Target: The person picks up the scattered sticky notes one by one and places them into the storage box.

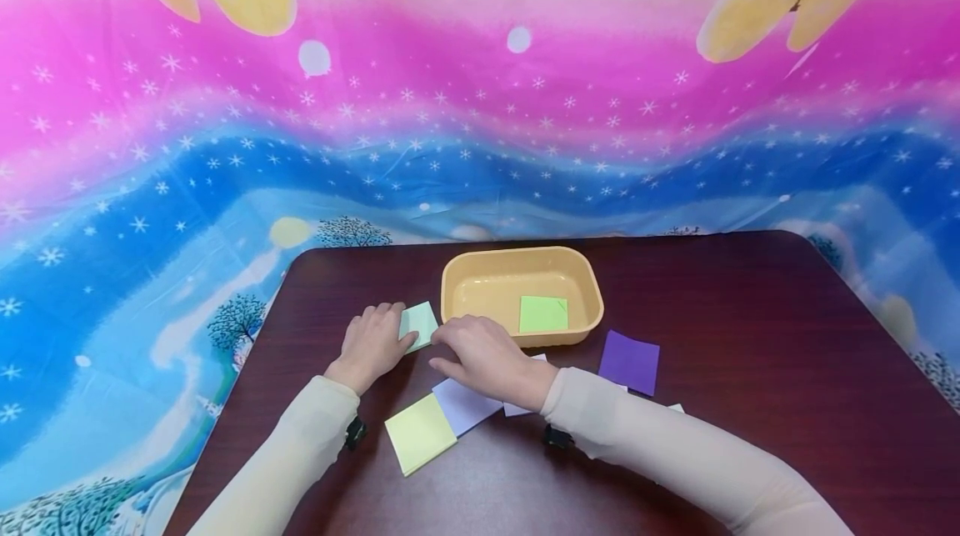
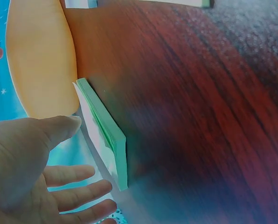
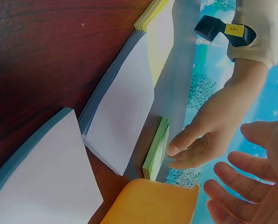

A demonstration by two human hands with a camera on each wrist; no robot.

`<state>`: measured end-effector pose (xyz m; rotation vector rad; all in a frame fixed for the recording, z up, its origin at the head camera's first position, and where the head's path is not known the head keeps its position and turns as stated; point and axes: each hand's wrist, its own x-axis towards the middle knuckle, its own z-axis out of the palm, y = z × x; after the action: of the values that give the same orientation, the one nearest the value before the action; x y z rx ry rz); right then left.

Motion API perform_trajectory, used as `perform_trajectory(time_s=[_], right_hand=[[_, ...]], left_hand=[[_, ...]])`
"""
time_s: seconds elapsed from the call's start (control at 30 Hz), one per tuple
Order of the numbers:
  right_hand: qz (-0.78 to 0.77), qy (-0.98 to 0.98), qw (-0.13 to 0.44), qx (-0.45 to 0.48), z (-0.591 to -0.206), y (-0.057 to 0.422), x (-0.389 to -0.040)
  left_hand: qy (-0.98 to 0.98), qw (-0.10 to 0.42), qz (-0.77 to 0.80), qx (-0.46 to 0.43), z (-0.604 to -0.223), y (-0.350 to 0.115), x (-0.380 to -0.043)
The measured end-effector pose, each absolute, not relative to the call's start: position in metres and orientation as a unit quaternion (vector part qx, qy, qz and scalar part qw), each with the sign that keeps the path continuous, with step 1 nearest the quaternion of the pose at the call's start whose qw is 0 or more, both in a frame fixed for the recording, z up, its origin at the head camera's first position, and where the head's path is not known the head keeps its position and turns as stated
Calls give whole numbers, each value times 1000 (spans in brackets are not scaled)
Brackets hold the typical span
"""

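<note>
My left hand [image 1: 371,344] is at a pale green sticky-note pad [image 1: 418,326], left of a yellow plastic tray [image 1: 480,303]. Its thumb and fingers are spread, with fingertips right at the pad's edge in the left wrist view. The right hand [image 1: 483,357] hovers by the tray's front left corner with loose, parted fingers and nothing between them. Below that hand lie a lavender pad [image 1: 467,407] and a pale yellow pad [image 1: 420,434], side by side. A whitish pad [image 3: 50,182] is mostly hidden under the right wrist in the head view.
Inside the tray is a bright green pad [image 1: 543,314]. A purple pad [image 1: 630,363] lies to the right of the tray, near the right forearm. The dark brown table [image 1: 750,311] ends at a patterned cloth [image 1: 480,161] behind it.
</note>
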<state>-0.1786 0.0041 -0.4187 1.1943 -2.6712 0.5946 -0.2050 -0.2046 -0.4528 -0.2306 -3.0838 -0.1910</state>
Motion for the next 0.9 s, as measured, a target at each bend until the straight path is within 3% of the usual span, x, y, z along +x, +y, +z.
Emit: perform_trajectory(time_s=[0.5,0.9], right_hand=[[194,-891,73,403,-418,2,-177],[193,-893,70,400,-418,2,-177]], left_hand=[[-994,35,-56,-91,-452,-203,-205],[-993,-2,-83,-79,-453,-207,-211]])
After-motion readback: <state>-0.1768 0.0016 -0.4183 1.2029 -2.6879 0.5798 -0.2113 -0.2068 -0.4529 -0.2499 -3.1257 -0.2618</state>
